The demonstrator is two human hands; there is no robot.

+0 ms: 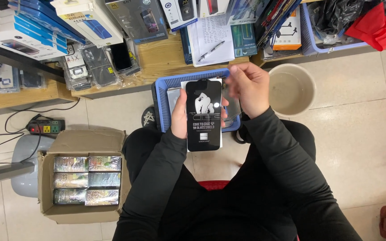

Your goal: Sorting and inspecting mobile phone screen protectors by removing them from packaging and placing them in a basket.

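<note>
My left hand (179, 117) grips a tall black packet (203, 115) with a white figure printed on it, held upright in front of me. A white card sits behind the packet. My right hand (247, 88) hovers just right of the packet's top, fingers curled and blurred; whether it pinches a thin clear sheet I cannot tell. Both hands are above a blue plastic basket (162, 87) that holds more flat packets.
An open cardboard box (84, 176) of shiny wrapped packs stands at my left. A beige bucket (292, 89) sits to the right. A wooden shelf (166, 56) with phone-accessory boxes, a notepad and pen (211, 50) runs along the back. A power strip (46, 127) lies on the tiled floor.
</note>
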